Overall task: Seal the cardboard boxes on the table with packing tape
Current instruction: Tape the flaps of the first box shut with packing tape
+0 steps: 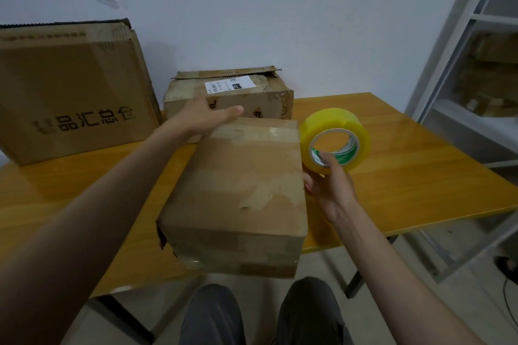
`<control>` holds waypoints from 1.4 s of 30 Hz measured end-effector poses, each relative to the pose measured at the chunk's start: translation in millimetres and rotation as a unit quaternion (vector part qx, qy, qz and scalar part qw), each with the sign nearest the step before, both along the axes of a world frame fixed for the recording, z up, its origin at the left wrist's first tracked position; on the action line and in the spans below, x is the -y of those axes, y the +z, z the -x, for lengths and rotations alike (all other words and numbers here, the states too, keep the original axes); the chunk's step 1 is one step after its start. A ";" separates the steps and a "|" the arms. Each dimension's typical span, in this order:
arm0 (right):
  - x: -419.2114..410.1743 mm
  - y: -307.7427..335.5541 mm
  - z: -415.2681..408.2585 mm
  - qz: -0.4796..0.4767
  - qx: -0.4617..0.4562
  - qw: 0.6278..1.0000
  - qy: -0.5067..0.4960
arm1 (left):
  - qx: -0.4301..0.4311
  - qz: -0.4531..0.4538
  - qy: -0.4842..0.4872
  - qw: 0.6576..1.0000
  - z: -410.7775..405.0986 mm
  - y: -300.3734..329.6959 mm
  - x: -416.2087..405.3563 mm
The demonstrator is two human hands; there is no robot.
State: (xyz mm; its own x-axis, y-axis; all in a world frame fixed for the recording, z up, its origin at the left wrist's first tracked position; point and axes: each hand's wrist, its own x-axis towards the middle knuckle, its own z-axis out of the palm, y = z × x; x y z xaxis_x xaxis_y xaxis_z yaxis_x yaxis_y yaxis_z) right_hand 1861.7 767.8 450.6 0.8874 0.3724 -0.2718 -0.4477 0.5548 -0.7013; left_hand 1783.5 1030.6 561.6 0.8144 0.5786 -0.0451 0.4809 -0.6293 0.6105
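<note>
A closed cardboard box (pixel 241 193) lies on the yellow wooden table (pixel 406 176), its near end hanging over the front edge. A strip of clear tape shines across its far top edge. My left hand (pixel 207 117) rests flat on the box's far left corner, fingers straight. My right hand (pixel 328 185) holds a roll of yellow packing tape (pixel 335 138) upright beside the box's right side, thumb hooked in the core. Behind stands a smaller box (pixel 232 95) with a white label and a torn, open top flap. A large printed box (pixel 73 87) stands at the back left.
A white wall (pixel 252 8) runs close behind the table, with scraps of clear tape stuck on it. A grey metal shelf (pixel 476 78) holding cardboard stands at the right. My knees (pixel 260 314) show below the table's front edge.
</note>
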 end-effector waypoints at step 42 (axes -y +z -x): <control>-126.5 131.1 32.7 0.306 0.507 0.788 0.169 | 0.322 0.305 -0.120 0.888 62.4 -60.4 -14.6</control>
